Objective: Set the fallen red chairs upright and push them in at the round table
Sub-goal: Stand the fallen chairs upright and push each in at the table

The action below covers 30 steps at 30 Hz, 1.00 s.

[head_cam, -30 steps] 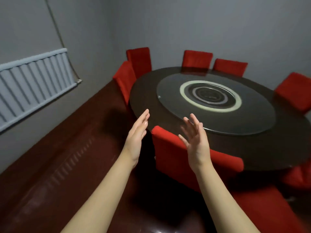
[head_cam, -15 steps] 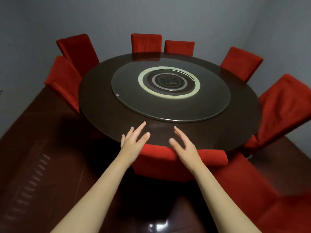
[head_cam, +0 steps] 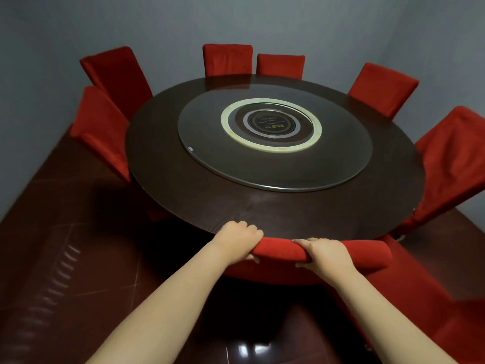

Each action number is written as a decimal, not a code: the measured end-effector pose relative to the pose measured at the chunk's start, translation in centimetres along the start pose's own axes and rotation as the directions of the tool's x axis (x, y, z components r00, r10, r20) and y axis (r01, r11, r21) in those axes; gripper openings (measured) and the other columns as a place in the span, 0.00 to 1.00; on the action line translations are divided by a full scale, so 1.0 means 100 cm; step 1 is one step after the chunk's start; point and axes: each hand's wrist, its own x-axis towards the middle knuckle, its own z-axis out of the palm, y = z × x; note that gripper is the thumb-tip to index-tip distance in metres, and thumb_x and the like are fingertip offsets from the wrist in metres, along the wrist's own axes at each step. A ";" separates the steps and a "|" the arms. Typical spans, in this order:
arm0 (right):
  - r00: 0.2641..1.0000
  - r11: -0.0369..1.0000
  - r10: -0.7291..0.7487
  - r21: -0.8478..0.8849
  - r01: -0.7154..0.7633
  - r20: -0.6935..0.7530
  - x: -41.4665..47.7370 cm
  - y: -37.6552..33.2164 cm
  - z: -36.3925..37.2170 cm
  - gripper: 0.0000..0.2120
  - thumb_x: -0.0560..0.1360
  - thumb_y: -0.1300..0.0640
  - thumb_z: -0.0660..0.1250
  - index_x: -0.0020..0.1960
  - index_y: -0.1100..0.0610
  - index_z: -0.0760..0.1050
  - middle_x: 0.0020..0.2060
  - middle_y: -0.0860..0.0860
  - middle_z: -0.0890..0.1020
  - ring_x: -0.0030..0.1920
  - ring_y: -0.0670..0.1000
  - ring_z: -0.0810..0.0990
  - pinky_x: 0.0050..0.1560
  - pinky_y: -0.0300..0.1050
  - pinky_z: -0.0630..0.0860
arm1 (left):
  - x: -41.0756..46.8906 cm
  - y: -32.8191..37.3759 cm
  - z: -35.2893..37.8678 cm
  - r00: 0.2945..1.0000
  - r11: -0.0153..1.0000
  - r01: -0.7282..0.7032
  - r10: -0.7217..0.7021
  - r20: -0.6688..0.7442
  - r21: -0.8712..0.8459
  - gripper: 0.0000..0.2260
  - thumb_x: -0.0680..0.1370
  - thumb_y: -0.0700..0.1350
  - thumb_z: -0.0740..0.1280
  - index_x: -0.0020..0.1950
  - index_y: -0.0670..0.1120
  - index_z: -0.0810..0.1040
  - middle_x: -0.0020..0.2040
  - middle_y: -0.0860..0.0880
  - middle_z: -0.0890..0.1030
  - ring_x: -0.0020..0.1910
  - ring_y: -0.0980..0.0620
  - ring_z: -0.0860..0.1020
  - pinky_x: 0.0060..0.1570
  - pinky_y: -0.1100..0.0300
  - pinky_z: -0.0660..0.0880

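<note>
A red chair (head_cam: 282,252) stands upright right in front of me, its backrest top against the near edge of the dark round table (head_cam: 183,195). My left hand (head_cam: 240,239) is closed over the left end of the backrest top. My right hand (head_cam: 324,254) grips the same top edge further right. The seat of this chair is hidden under the table and behind my arms. Several other red chairs stand upright around the table, among them one at the far left (head_cam: 101,130) and one at the right (head_cam: 451,164).
A glass turntable (head_cam: 210,156) with a pale ring lies on the table's middle. Another red chair (head_cam: 425,306) sits low at my right, close to the gripped one. Dark red tiled floor (head_cam: 65,258) stretches to the left. Grey walls close in behind the far chairs.
Both hands were open above the chair's backrest; now they have come down and closed on its top edge. My view has swung right and nearer to the table.
</note>
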 end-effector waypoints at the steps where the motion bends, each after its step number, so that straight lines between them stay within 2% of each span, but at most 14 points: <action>1: 1.000 1.000 0.000 0.006 0.000 0.002 0.000 -0.004 -0.001 0.31 0.72 0.37 0.66 0.72 0.39 0.63 0.64 0.42 0.76 0.62 0.48 0.76 0.57 0.43 0.71 | -0.001 -0.003 -0.001 1.000 1.000 -0.023 0.023 0.016 0.008 0.25 0.74 0.62 0.65 0.59 0.45 0.69 0.57 0.45 0.76 0.54 0.42 0.76 0.43 0.50 0.72; 7: 0.999 0.999 0.028 0.046 -0.026 -0.027 0.006 -0.064 -0.010 0.30 0.74 0.38 0.65 0.74 0.40 0.62 0.65 0.43 0.76 0.62 0.48 0.76 0.59 0.42 0.68 | -0.019 -0.059 0.004 0.989 0.984 -0.141 0.136 0.050 0.106 0.25 0.73 0.63 0.66 0.58 0.45 0.69 0.56 0.45 0.78 0.53 0.41 0.78 0.39 0.53 0.68; 10: 0.997 0.997 0.044 0.065 -0.040 -0.061 0.018 -0.109 -0.017 0.30 0.74 0.38 0.64 0.74 0.41 0.62 0.64 0.43 0.76 0.61 0.50 0.77 0.56 0.43 0.70 | -0.036 -0.102 0.005 0.980 0.971 -0.192 0.181 0.085 0.144 0.26 0.73 0.64 0.65 0.59 0.45 0.69 0.57 0.45 0.77 0.53 0.41 0.78 0.43 0.51 0.73; 16: 0.986 0.987 0.133 0.109 -0.122 -0.101 0.046 -0.209 -0.019 0.29 0.75 0.38 0.62 0.74 0.43 0.63 0.61 0.46 0.78 0.57 0.54 0.79 0.51 0.46 0.73 | -0.069 -0.189 0.016 0.952 0.934 -0.290 0.259 0.162 0.207 0.26 0.73 0.63 0.67 0.61 0.46 0.69 0.58 0.46 0.77 0.55 0.41 0.78 0.47 0.49 0.74; 23: 0.974 0.966 0.212 0.166 -0.196 -0.079 0.072 -0.309 -0.006 0.27 0.75 0.40 0.62 0.72 0.48 0.65 0.57 0.50 0.80 0.52 0.58 0.79 0.46 0.49 0.71 | -0.107 -0.254 0.039 0.935 0.928 -0.307 0.253 0.250 0.210 0.27 0.71 0.62 0.69 0.64 0.50 0.68 0.60 0.47 0.75 0.56 0.42 0.77 0.48 0.51 0.73; 27: 0.962 0.964 0.242 0.148 -0.223 -0.127 0.076 -0.310 -0.003 0.28 0.75 0.38 0.62 0.72 0.45 0.64 0.57 0.48 0.80 0.52 0.56 0.79 0.47 0.48 0.72 | -0.104 -0.263 0.042 0.940 0.931 -0.313 0.275 0.202 0.190 0.27 0.71 0.63 0.69 0.64 0.52 0.68 0.60 0.47 0.74 0.56 0.42 0.76 0.47 0.52 0.72; 30: 0.960 0.962 0.250 0.145 -0.232 -0.124 0.076 -0.313 -0.007 0.29 0.74 0.36 0.62 0.72 0.44 0.64 0.57 0.47 0.79 0.53 0.55 0.79 0.48 0.49 0.73 | -0.109 -0.262 0.043 0.958 0.960 -0.238 0.207 0.196 0.149 0.29 0.69 0.63 0.70 0.64 0.51 0.68 0.60 0.48 0.73 0.58 0.44 0.75 0.47 0.52 0.71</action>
